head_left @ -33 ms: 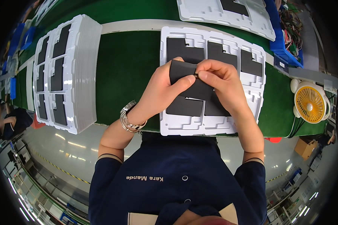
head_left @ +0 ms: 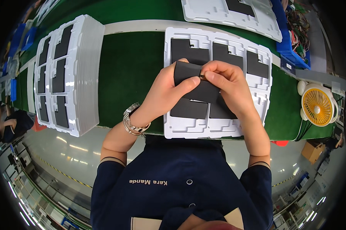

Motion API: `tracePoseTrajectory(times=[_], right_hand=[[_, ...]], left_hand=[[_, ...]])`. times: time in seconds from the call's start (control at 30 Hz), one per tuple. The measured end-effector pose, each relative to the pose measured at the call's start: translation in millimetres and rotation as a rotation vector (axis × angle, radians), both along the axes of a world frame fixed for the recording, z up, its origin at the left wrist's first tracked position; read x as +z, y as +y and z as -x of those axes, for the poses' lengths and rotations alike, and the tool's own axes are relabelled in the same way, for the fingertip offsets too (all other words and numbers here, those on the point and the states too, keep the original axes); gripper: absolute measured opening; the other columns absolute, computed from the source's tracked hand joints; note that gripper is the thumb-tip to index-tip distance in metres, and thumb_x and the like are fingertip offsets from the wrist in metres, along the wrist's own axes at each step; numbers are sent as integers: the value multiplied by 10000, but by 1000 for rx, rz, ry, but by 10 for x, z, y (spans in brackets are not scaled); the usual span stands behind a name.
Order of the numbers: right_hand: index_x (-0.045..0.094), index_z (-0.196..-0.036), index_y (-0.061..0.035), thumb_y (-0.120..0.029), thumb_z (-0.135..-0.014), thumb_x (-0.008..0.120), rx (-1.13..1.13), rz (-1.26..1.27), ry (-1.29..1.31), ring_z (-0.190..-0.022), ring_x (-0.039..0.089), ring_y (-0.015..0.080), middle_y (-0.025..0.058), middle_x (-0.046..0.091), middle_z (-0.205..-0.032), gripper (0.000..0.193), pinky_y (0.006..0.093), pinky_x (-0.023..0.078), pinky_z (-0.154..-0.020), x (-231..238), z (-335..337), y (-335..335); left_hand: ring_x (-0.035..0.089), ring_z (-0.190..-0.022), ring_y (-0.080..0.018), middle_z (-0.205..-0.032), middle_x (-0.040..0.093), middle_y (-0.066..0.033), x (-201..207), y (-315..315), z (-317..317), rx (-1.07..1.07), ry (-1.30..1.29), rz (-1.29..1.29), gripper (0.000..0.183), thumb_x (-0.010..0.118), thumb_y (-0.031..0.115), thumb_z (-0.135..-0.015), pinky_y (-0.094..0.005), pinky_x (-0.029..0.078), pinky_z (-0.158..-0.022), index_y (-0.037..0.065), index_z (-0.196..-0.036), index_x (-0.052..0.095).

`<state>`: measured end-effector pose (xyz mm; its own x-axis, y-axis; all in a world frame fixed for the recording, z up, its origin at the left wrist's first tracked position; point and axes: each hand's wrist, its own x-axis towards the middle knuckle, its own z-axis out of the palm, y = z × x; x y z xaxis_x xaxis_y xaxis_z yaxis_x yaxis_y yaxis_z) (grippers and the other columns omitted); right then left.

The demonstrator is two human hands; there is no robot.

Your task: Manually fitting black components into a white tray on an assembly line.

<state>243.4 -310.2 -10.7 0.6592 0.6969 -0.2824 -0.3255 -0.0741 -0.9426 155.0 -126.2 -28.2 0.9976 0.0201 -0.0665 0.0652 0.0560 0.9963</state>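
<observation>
Green bench (head_left: pixel 130 73) spans upper half of frame, w/ stack of white trays (head_left: pixel 88 76) at left & single white tray (head_left: pixel 188 132) approx. ctr. Over that tray, L hand (head_left: pixel 167 88) grips a flat blk pc. (head_left: pixel 186 73) betw. thumb & fingers, & similar blk pcs. (head_left: pixel 257 69) lie in the compartments below. R hand (head_left: pixel 228 78), beside L thumb tip, has thumb & forefinger pinched, prob. on a tiny brass-coloured tab (head_left: pixel 202 77), tho fingertips hide most of it.
</observation>
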Motion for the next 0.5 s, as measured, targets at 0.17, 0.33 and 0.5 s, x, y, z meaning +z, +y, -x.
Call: tracePoseTrajectory(times=[0.17,0.33,0.5], right_hand=[[669,-975,-1,-231,-979,595,-10,-5,-11,-908,591,99,24,666,-933,242,248,454,-870,30,-32,-13],[663,-980,-8,-252,-988,578,9,3,-63,-932,583,103,27,654,-936,258,251,444,-888,35,-39,-21],[653,-994,-12,-227,-985,580,34,44,-93,-931,577,93,16,646,-942,228,237,438,-881,98,-35,-15]], left_hand=[[586,-712,-58,-870,607,-9,92,-33,13,30,120,191,191,620,171,-935,-226,507,-589,4,-1019,585],[606,-746,-62,-880,613,-15,82,-23,14,33,130,224,201,611,166,-940,-223,531,-602,-5,-1041,579],[593,-812,-63,-926,617,-15,50,-29,14,39,101,211,209,604,166,-947,-227,521,-667,-7,-1063,585]])
